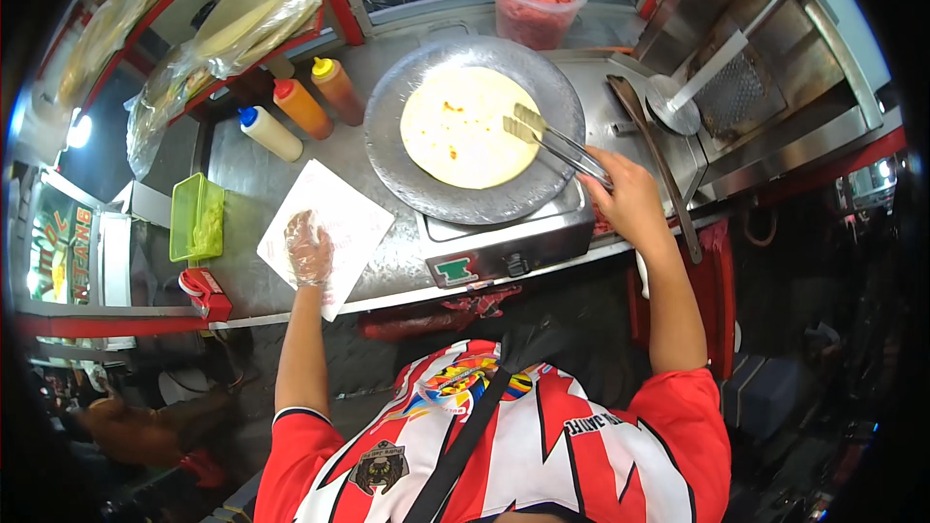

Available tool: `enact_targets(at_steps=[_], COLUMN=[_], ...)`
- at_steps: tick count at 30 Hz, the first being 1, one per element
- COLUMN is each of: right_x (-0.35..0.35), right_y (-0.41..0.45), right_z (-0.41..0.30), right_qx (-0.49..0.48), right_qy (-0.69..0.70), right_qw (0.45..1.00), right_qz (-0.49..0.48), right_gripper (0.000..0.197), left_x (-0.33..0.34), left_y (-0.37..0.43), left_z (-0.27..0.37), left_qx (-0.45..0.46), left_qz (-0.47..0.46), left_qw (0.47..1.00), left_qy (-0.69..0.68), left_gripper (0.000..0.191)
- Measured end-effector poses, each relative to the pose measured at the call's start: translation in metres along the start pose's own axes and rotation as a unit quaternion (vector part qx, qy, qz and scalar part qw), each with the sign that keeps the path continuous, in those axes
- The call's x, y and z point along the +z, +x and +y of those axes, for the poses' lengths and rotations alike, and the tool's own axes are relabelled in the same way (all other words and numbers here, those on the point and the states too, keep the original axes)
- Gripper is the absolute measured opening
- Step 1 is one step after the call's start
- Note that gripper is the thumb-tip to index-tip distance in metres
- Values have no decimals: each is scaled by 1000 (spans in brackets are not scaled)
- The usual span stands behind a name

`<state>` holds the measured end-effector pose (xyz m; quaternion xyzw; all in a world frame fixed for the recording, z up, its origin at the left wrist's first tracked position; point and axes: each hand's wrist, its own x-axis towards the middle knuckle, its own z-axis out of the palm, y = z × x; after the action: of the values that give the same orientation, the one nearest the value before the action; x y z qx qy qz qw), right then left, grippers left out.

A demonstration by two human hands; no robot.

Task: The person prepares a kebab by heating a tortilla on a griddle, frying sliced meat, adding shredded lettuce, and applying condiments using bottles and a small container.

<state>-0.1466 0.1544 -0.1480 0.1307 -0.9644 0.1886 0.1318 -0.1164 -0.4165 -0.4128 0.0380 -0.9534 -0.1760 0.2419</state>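
My right hand (pixel 623 192) grips metal tongs (pixel 574 152), their flat ends resting over the right part of a flatbread (pixel 465 138). The bread is pale with a few browned spots and lies on a round griddle pan (pixel 392 167). Beneath the pan stands a portable gas stove (pixel 508 261). My left hand (pixel 309 247), in a clear plastic glove, lies flat with its palm down on a white printed paper sheet (pixel 356 225). The sheet sits left of the stove and overhangs the counter's front edge.
Three squeeze bottles (pixel 301 109) stand behind the paper. A green plastic tub (pixel 197 218) with shredded greens and a red box (pixel 206 294) are at the left. Bagged flatbreads (pixel 254 14) fill a shelf. Behind the pan is a tub of red filling (pixel 539 7); a long wooden tool (pixel 657 160) lies right.
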Motion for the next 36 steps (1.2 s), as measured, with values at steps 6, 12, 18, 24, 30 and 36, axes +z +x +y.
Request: enact_targets(at_steps=[6, 12, 18, 24, 30, 36], right_x=[6, 23, 41, 51, 63, 53], right_y=[-18, -43, -66, -69, -68, -72], right_z=[-35, -81, -133, -162, -192, -203], right_qx=[62, 50, 132, 159, 184, 215], right_qy=[-5, -38, -35, -130, -82, -43], right_qw=[998, 997, 985, 976, 964, 963], right_qz=[-19, 54, 105, 66, 172, 154], right_gripper=[44, 43, 43, 44, 41, 41], left_x=[-8, -23, -28, -29, -35, -29], left_y=[6, 13, 9, 10, 15, 13], left_z=[1, 7, -1, -7, -13, -22], left_qx=[-9, -24, 6, 33, 57, 84], left_qz=[-14, -44, -79, -90, -115, -97], left_qw=[998, 991, 984, 970, 958, 956], left_qy=[-62, -121, -159, -225, -256, -265], left_gripper=[49, 48, 48, 46, 43, 42])
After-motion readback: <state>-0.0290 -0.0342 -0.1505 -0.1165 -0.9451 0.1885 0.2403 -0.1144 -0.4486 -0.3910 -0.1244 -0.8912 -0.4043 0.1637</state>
